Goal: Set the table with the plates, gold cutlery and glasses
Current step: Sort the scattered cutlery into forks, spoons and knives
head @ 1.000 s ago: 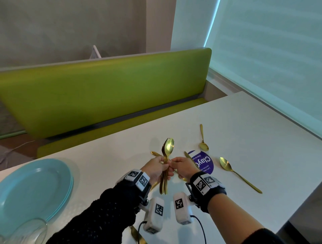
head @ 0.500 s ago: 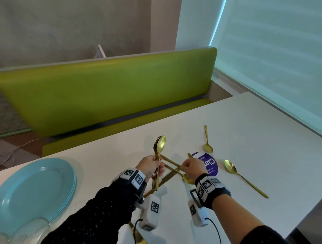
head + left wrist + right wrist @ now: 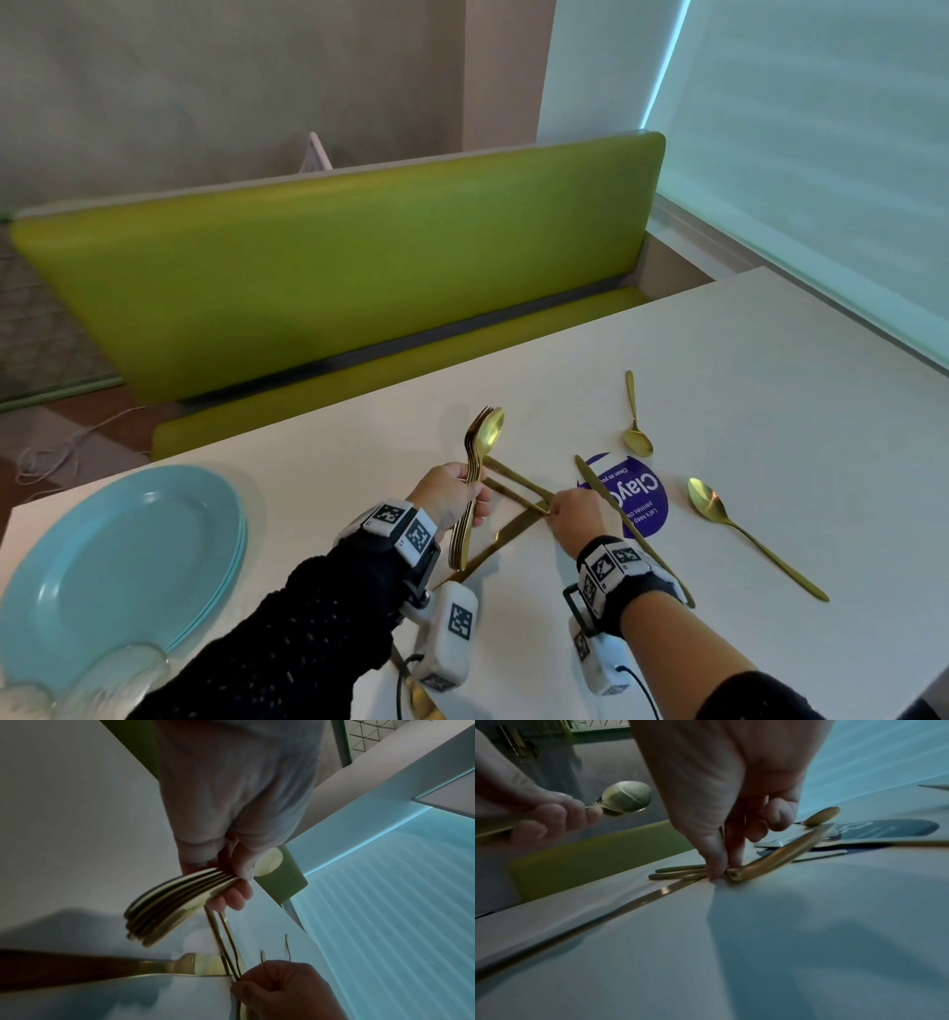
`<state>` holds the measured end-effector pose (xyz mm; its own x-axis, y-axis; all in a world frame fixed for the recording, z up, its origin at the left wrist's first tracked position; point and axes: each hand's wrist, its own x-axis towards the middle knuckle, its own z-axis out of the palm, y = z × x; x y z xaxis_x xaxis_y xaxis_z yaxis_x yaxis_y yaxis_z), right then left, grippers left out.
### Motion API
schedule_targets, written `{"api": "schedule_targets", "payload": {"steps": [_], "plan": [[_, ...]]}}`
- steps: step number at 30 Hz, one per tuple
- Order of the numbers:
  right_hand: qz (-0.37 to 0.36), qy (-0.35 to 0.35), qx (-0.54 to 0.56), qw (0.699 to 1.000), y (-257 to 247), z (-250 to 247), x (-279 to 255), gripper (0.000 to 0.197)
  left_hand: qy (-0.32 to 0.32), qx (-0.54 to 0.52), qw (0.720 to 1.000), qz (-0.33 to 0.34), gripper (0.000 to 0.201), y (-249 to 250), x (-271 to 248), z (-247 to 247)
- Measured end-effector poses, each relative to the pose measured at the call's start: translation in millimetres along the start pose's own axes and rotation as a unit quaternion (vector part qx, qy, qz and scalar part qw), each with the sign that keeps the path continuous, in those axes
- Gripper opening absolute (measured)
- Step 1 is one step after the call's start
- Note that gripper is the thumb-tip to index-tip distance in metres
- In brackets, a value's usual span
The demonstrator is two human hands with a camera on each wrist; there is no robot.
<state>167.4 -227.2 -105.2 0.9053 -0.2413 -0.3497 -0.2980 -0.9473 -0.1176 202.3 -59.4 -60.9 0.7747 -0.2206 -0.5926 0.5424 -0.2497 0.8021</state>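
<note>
My left hand [image 3: 452, 498] grips a bundle of gold cutlery [image 3: 480, 452] upright above the white table [image 3: 770, 360]: several forks with a spoon in front. The bundle's handles [image 3: 174, 908] fan out below the left hand [image 3: 231, 821]. My right hand [image 3: 575, 519] reaches down to the table and pinches the near ends of two thin gold handles [image 3: 513, 483], where they cross a gold knife [image 3: 493, 550]. Its fingertips [image 3: 716, 872] touch the tabletop there. Stacked light blue plates [image 3: 118, 565] sit at the left, with a glass [image 3: 102, 683] in front of them.
A second gold knife [image 3: 601, 488] lies across a round purple sticker [image 3: 642, 503]. A small gold spoon [image 3: 637, 437] and a larger one [image 3: 719, 514] lie to the right. A green bench [image 3: 334, 282] runs behind the table. A window blind fills the right side.
My hands have parted. The right hand left the bundle and dropped to the cutlery lying on the table; the left hand moved slightly left with the bundle.
</note>
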Motion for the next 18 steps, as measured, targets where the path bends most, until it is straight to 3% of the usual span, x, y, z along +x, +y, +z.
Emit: {"api": "schedule_targets", "payload": {"steps": [10, 15, 18], "plan": [[-0.151, 0.022, -0.128, 0.980, 9.8, -19.6, -8.2, 0.022, -0.008, 0.110, 0.994, 0.015, 0.020, 5.8, 6.8, 7.5], [-0.283, 0.057, -0.221, 0.932, 8.1, -49.8, -18.1, 0.022, -0.008, 0.174, 0.984, 0.030, 0.025, 11.2, 10.6, 16.3], [-0.359, 0.091, -0.280, 0.886, -3.1, -69.9, -26.9, 0.007, -0.035, 0.202, 0.978, 0.029, 0.021, 11.8, 7.2, 23.4]]}}
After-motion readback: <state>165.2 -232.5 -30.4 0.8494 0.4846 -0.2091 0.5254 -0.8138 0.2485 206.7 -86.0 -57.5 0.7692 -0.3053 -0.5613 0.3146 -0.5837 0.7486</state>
